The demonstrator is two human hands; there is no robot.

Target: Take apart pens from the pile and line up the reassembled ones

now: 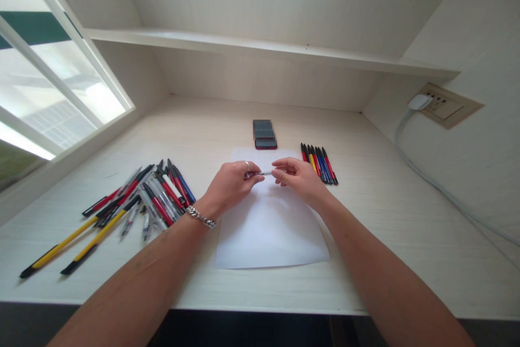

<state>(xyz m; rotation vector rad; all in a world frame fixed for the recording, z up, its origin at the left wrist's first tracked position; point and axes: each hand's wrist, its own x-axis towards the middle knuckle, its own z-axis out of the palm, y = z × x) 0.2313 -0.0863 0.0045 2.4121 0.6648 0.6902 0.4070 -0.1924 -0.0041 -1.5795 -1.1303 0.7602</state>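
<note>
Over the upper part of a white sheet of paper, a slim pen with a pale, clear-looking section lies level between my two hands. My left hand, with a ring and a chain bracelet, pinches its left end between thumb and fingers. At the other end, the fingertips and thumb of my right hand close on the pen and hide its tip. A loose pile of pens in red, black, blue, white and clear spreads left of my left hand. Several pens lie side by side just beyond my right hand.
A dark phone lies behind the paper. Two yellow-and-black pens stick out of the pile toward the desk's front left. A shelf spans the back. On the right wall, a white plug sits in a socket, its cable trailing down.
</note>
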